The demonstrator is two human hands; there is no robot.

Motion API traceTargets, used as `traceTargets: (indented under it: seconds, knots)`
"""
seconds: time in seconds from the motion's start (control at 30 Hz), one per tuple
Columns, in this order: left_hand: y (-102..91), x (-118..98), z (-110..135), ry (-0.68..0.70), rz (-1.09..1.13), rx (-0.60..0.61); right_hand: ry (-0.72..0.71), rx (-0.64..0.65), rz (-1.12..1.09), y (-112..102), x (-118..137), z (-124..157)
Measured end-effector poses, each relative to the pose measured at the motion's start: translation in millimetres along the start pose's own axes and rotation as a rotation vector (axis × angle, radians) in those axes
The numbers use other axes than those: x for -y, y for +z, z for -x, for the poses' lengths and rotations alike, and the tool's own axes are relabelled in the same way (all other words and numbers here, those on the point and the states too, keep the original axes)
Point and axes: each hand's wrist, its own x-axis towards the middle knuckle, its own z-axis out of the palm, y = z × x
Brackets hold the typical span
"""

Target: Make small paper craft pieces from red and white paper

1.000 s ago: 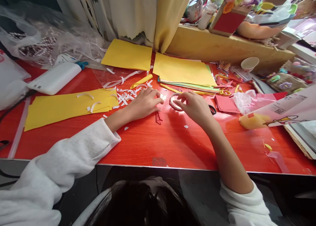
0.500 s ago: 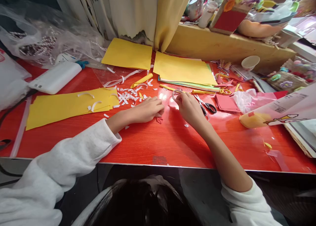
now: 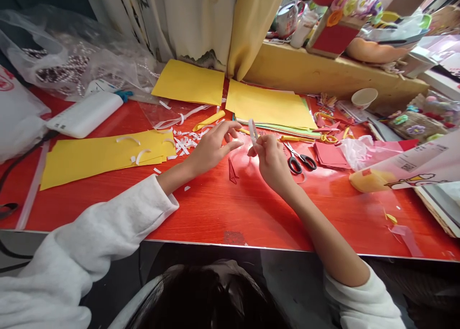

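From where I stand, the black-handled scissors make a handy marker on the red tabletop. Just left of them, the person's right hand pinches a narrow roll of tape near its lower edge, holding it raised and nearly edge-on to me; that low grip seems meant to leave most of the rim exposed. Farther left of the scissors, the left hand is spread, thumb apart from the fingers and reaching toward the roll, with nothing in it that I can make out; whether a loose end of tape lies between the two, I cannot tell. The folded red paper piece rests untouched to the left of the scissors, close below the left fingertips, probably put there to be within easy reach. The scissors' loops point toward the person, which would make them simple to pick up. Just right of them sit red paper squares, stacked perhaps to keep them together. Behind the scissors lies a pile of yellow paper sheets, and well to their left are white paper scraps, seemingly offcuts.
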Motion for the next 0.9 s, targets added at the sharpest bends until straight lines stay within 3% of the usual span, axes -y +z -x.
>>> traceTargets:
  seconds: [0.17, 0.5, 0.67, 0.9]
  knots:
    - [-3.2, -8.9, 0.2, 0.021, 0.06, -0.052, -0.222, -0.048, 0.111, 6.1, 0.8, 3.7]
    - [-0.7, -13.3, 2.2, 0.165, -0.05, 0.005, -0.217, -0.079, 0.095, 8.8, 5.6, 6.8]
    - [-2.4, -13.8, 2.0, 0.139, -0.057, 0.0, -0.189, -0.041, -0.008, 4.3, 10.9, 7.7]
    - [-5.9, -18.1, 1.6, -0.006, -0.022, 0.074, -0.091, 0.128, 0.008, -17.5, 19.5, 1.8]
